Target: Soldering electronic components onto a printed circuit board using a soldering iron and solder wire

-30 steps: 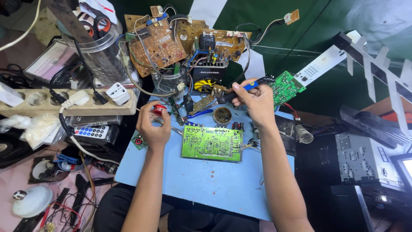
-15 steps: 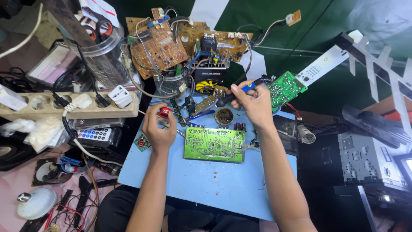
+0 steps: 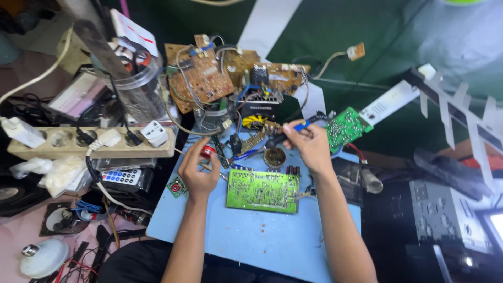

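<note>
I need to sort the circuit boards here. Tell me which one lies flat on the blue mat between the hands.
The large green circuit board. The small green board sits beyond the right hand; the brown boards are piled farther back.

Beige power strip (image 3: 63, 147), remote control (image 3: 121, 178), white bulb (image 3: 44, 258), brown circuit boards (image 3: 204, 78)

soldering iron (image 3: 285, 135) tip hidden in clutter, red spool (image 3: 208, 151) half covered by fingers (image 3: 195, 160), white bulb (image 3: 43, 258) blurred
</note>
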